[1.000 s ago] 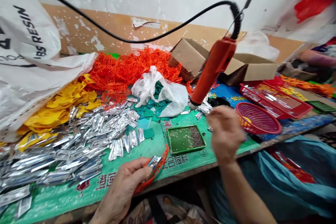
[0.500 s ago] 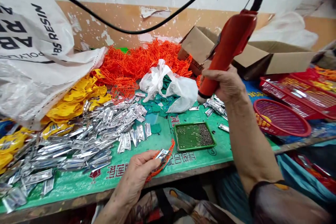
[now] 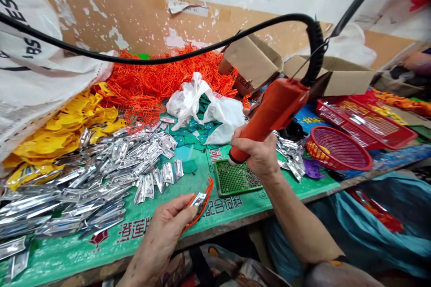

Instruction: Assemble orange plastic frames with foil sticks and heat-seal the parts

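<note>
Over green-covered worktop [image 3: 63, 253], our right fingers [image 3: 247, 143] wrap red power tool [image 3: 269, 116], long axis slanting down-left, tip overlapping tray [image 3: 232, 182] from our view; left fingers [image 3: 185, 218] pinch metal piece [image 3: 199, 199] with orange strip [image 3: 210, 186], left of tip, nearer us.

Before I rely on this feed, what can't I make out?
Head view, all:
Far right corner of green grid tray: behind right hand and electric screwdriver.
Part of orange plastic piece: hidden by left hand.
Lettering on white sack: cut off by left edge.
Dark pieces in tray: too small to identify.
</note>
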Demonstrator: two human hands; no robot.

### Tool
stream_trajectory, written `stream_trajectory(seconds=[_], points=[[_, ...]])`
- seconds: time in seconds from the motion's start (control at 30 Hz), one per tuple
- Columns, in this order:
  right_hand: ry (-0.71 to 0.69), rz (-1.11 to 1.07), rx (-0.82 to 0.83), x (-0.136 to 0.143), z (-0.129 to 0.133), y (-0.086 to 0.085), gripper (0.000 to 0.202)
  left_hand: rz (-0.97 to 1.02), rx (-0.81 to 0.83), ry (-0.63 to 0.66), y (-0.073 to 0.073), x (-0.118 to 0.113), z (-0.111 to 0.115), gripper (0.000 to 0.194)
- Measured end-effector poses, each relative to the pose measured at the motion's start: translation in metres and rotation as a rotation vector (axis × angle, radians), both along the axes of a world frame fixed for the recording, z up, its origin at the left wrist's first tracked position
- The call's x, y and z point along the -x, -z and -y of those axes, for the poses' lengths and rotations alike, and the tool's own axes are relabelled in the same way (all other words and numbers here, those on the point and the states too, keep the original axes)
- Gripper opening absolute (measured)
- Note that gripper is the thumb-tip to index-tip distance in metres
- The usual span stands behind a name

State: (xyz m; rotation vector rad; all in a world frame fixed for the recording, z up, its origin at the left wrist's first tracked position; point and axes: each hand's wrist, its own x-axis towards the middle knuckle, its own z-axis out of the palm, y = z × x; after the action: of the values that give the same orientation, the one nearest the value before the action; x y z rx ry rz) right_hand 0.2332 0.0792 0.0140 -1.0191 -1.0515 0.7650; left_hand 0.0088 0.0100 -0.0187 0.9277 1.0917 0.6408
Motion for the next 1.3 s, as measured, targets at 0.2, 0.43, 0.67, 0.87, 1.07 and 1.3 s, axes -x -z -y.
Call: stream_trajectory(seconds=[0.2, 0.43, 0.67, 0.87, 1.07, 1.3], points=[[0.055, 0.018, 0.005, -0.003, -0.002, 0.005, 0.018, -0.006, 0.023, -0.018, 0.006, 0.001, 0.001, 0.033], [0.069, -0.018, 0.019, -0.005, -0.002, 0.009, 0.019, -0.020, 0.044, -0.048, 0.001, -0.004, 0.002, 0.031], [0.085, 0.022, 0.004, -0.005, -0.004, 0.012, 0.019, -0.029, 0.067, -0.065, 0.001, -0.002, 0.000, 0.030], [0.089, -0.025, 0.004, -0.006, -0.005, 0.012, 0.023, -0.013, 0.077, -0.068, 0.002, -0.002, 0.000, 0.031], [0.078, -0.022, 0.006, -0.006, -0.005, 0.013, 0.017, -0.009, 0.084, -0.068, 0.002, -0.002, -0.001, 0.029], [0.069, -0.029, -0.017, -0.005, -0.004, 0.014, 0.014, 0.023, 0.104, -0.077, -0.001, -0.004, 0.000, 0.024]])
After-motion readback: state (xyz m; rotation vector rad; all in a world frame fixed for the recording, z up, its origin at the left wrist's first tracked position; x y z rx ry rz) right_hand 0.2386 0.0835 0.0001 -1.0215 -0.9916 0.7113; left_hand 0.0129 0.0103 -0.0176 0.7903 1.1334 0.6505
